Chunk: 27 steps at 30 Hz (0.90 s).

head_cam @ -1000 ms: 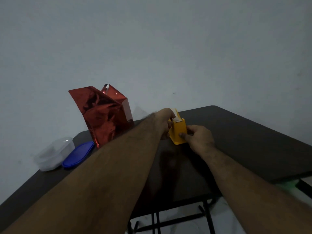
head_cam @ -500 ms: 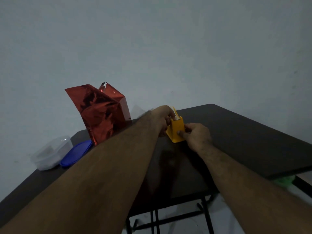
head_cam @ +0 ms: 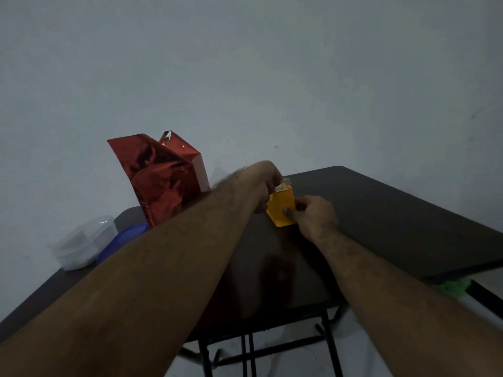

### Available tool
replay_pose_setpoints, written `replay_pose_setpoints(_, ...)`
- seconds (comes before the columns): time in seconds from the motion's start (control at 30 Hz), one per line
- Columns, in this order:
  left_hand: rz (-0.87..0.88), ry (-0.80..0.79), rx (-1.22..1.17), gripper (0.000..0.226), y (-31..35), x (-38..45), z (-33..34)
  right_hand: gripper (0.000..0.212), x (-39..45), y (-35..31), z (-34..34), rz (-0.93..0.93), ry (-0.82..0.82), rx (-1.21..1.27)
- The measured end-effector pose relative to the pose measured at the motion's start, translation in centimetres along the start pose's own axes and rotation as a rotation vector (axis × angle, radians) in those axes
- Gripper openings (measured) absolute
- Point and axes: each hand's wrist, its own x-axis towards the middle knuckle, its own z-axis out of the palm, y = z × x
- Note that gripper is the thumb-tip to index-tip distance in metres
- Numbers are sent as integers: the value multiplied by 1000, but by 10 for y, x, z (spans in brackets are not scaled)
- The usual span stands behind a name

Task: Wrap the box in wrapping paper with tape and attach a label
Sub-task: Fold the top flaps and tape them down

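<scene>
A box half covered in shiny red wrapping paper [head_cam: 166,180] stands at the back left of the dark table [head_cam: 394,213], with loose paper flaps sticking up. Right of it, a small yellow tape dispenser [head_cam: 281,206] is held just above the table. My right hand [head_cam: 313,217] grips the dispenser's right side, thumb on its front face. My left hand [head_cam: 265,183] pinches the end of a clear tape strip [head_cam: 284,183] at the dispenser's top. The part of the box behind my left forearm is hidden.
A clear plastic container [head_cam: 84,242] and its blue lid [head_cam: 123,239] lie at the table's left edge. The table's front edge and black metal legs [head_cam: 250,349] show below my arms. A green object [head_cam: 454,285] sits off the table at right.
Both hands and the dispenser kept roughly the same spot beside the red parcel. My left fingers have shifted to the dispenser's top, where a short piece of tape now shows.
</scene>
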Motion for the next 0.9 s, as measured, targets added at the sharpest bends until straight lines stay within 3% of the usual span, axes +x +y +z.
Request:
replay_pose_setpoints(0.17, 10, 21, -16, 32, -26, -7, 5, 45, 1, 3, 1, -16, 7, 24)
replay_pose_setpoints(0.37, 64, 71, -103, 13, -42, -1, 13, 31, 8, 11, 5, -13, 3, 142)
replay_pose_setpoints(0.5, 99, 82, -159, 33, -63, 1, 29, 48, 17, 20, 4, 76, 19, 413)
replay_pose_setpoints(0.57, 167, 143, -222, 51, -73, 3, 35, 52, 17, 23, 0, 109, 106, 482)
replay_pose_setpoints(0.63, 218, 157, -298, 52, -76, 2, 36, 52, 17, 24, -3, 134, 191, 535)
replay_pose_setpoints(0.83, 302, 73, -413, 47, -69, -25, 8, 48, 2, 13, -4, 19, 243, 448)
replay_pose_setpoints(0.9, 370, 28, -413, 33, -63, -36, -10, 43, -5, 8, -5, -50, 259, 354)
